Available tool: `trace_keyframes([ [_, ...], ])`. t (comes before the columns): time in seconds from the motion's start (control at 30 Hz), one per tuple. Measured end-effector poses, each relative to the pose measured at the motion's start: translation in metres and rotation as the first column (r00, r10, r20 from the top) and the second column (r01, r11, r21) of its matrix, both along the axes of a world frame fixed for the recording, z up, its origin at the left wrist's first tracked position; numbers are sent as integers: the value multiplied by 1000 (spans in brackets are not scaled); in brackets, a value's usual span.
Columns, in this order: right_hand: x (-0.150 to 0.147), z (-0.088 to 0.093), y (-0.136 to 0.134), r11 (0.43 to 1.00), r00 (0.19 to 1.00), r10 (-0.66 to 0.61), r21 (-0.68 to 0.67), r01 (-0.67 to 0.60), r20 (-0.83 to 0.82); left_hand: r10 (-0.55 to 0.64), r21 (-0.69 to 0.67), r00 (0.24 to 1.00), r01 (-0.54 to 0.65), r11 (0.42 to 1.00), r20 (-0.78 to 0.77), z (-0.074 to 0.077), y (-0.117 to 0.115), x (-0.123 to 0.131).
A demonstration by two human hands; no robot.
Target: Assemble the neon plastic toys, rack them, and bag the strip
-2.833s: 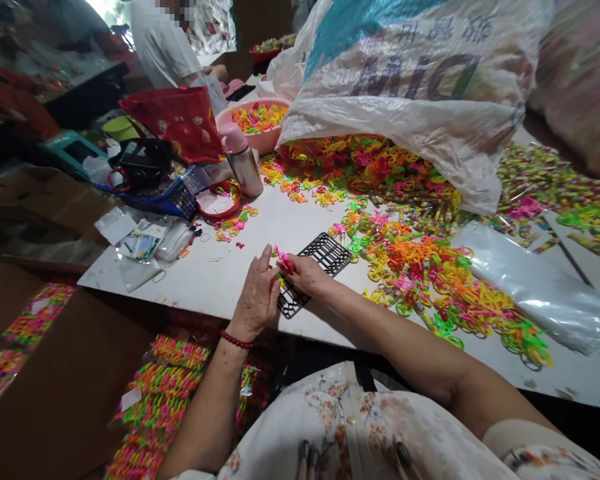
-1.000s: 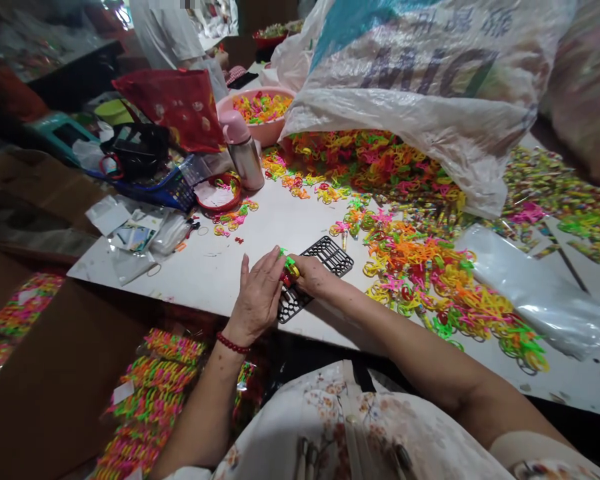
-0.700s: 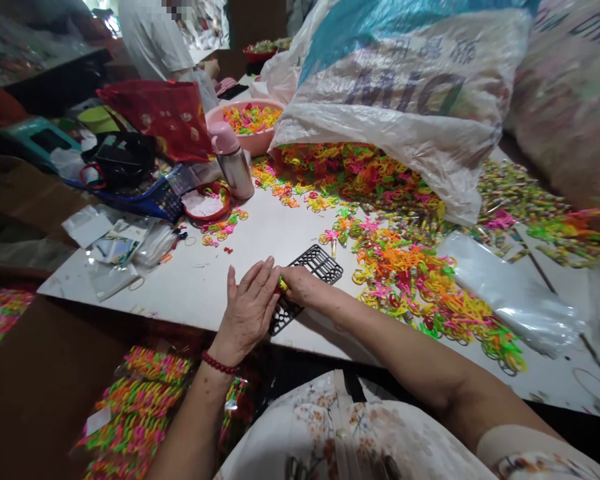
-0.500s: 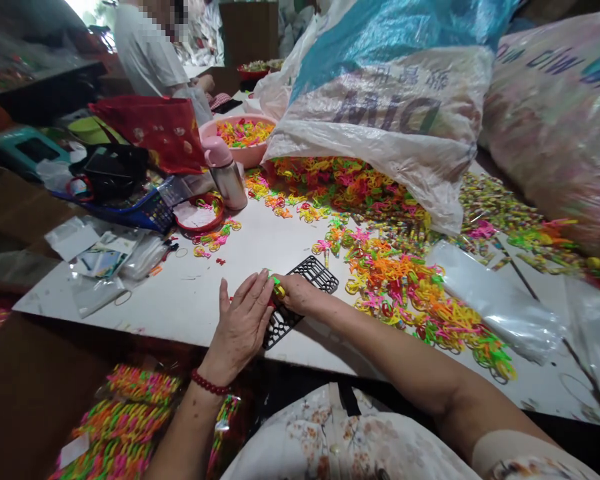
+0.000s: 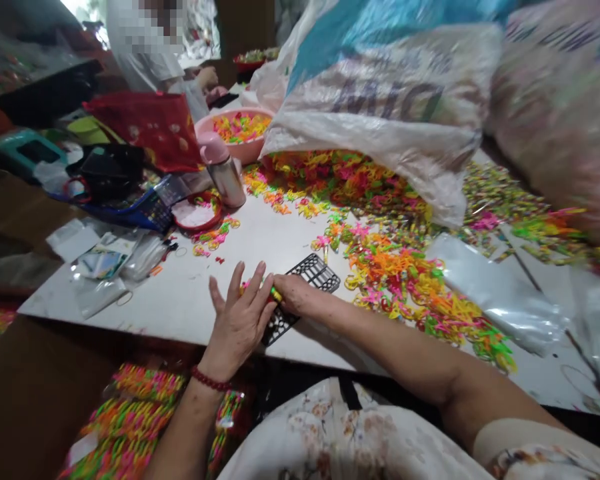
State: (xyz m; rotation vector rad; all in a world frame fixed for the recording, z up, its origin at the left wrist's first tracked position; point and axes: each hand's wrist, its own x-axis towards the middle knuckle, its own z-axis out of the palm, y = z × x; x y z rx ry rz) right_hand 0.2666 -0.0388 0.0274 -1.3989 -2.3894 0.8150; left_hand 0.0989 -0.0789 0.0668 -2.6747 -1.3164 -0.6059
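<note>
Both hands meet over a black openwork plastic grid [image 5: 314,269] near the table's front edge. My left hand [image 5: 240,320] is palm down with its fingers lifted and spread; pink and green bits show behind them. My right hand [image 5: 296,295] covers the middle of the grid, its fingers closed on a small yellow-and-green plastic piece [image 5: 276,293] beside the left fingertips. The piece's exact shape is hidden by the fingers. A loose heap of bright plastic pieces [image 5: 400,273] lies to the right of the grid.
Behind the heap, a large woven sack [image 5: 380,127] spills more pieces. Clear plastic bags [image 5: 495,293] lie at right. A pink-lidded bottle [image 5: 225,177], a pink basin [image 5: 250,150] and a red dish [image 5: 197,223] stand at left. A person in white [image 5: 145,60] sits beyond.
My left fingers have spread and lifted away from the right fingertips. The right hand stays at the grid with the small piece. The view has shifted slightly.
</note>
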Motion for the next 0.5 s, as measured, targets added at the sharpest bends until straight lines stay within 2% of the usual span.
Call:
trace_keyframes([
  [0.1,9,9,-4,999,997,-44,-31,43,-60,-30,90,999,28,996,16,-10,3,0],
  [0.17,26,16,-5,987,979,-161,-14,161,-125,-45,144,999,40,989,29,-18,6,0],
  [0.2,38,21,-5,967,959,-254,6,257,-122,-53,165,998,46,985,34,-21,8,1],
  [0.27,63,28,-3,884,887,-460,73,461,-29,-62,198,997,52,979,43,-22,10,2],
  [0.33,85,32,1,802,796,-595,157,577,115,-51,220,997,38,975,52,-18,10,4],
  [0.4,99,33,6,779,745,-627,200,595,226,-59,212,997,46,976,57,-12,9,7],
  [0.5,105,32,14,795,739,-605,168,583,298,-126,142,990,116,983,67,-3,8,10],
])
